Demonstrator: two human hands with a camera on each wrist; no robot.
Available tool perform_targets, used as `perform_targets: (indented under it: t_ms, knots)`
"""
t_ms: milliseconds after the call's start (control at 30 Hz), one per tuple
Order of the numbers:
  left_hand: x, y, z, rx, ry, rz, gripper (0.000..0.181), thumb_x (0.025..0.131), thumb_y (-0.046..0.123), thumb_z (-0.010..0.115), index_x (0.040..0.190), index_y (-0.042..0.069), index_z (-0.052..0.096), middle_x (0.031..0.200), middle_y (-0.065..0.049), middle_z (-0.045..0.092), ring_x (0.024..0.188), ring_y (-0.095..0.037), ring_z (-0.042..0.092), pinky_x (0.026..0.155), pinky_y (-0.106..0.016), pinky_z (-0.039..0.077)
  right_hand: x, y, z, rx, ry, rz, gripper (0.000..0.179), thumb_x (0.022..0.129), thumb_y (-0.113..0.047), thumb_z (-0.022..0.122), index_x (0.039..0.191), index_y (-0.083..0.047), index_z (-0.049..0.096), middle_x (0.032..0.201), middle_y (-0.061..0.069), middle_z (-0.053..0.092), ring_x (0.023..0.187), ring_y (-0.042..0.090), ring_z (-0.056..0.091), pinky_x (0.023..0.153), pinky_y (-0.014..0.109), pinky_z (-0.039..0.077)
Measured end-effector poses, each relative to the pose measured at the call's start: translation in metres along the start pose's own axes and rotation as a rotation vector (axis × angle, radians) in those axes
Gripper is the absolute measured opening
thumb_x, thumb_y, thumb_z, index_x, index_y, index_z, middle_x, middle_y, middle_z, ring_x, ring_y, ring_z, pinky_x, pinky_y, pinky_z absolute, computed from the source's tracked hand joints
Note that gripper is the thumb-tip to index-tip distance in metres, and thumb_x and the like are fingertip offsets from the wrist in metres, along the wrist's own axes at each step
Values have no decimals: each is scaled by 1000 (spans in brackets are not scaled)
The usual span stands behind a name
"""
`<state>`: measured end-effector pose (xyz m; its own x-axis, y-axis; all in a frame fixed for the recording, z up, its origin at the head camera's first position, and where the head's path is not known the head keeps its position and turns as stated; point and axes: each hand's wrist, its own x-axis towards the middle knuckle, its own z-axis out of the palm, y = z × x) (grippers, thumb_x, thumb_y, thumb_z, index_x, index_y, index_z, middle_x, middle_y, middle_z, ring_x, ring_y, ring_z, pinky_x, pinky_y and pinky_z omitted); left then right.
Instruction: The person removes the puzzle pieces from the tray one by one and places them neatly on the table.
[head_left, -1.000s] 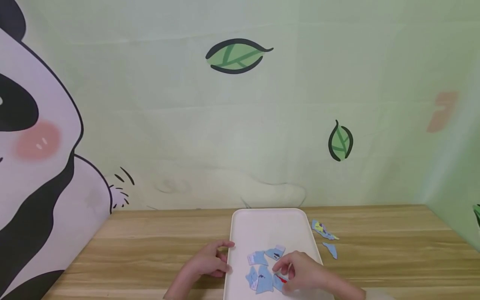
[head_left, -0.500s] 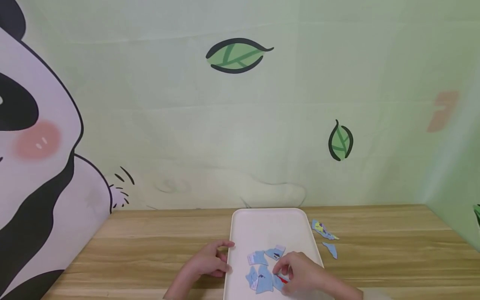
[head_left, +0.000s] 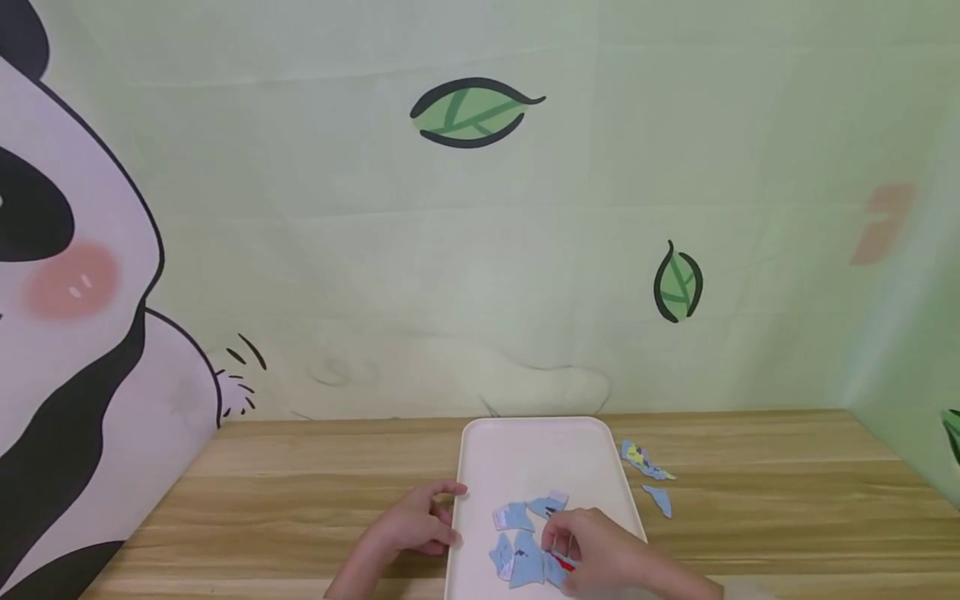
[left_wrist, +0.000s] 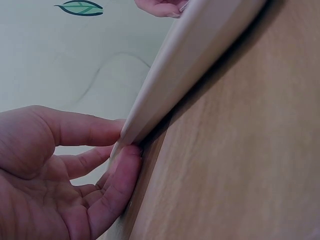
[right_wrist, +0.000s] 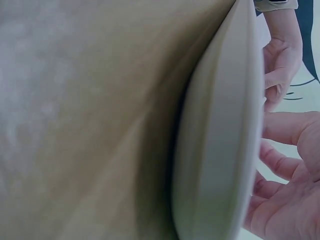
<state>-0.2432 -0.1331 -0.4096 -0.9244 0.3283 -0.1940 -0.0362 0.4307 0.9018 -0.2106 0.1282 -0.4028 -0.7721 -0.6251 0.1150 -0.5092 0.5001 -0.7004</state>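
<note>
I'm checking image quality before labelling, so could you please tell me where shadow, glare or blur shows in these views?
Head: fairly even light, a pale streak on the wall at right; left wrist: dark shadow under the tray; right wrist: blurred table, whitish haze at left, dark shadow beside the tray.

The tray looks smooth plastic, the table grained wood, the pieces matt paper, the backdrop creased cloth.
</note>
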Motion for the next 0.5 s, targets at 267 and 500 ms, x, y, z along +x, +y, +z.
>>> perform_targets:
  t_ms: [267,500]
  knots:
    - [1,-1,-1,1,1,0,59,70,-7,68,125,1,48,80,-9,49,65,-18,52,57,-30,52,0,-5,-1,11,-22,16,37,56,14,60,81,-14,56,73,-8,48,56,0,42,54,17,40]
    - [0,-1,-1,-5,-4,13,60,69,-8,68,125,0,48,79,-9,49,64,-17,52,56,-29,52,0,0,-3,72,-19,20,26,59,12,59,75,-10,61,68,-10,52,55,-1,43,53,17,40]
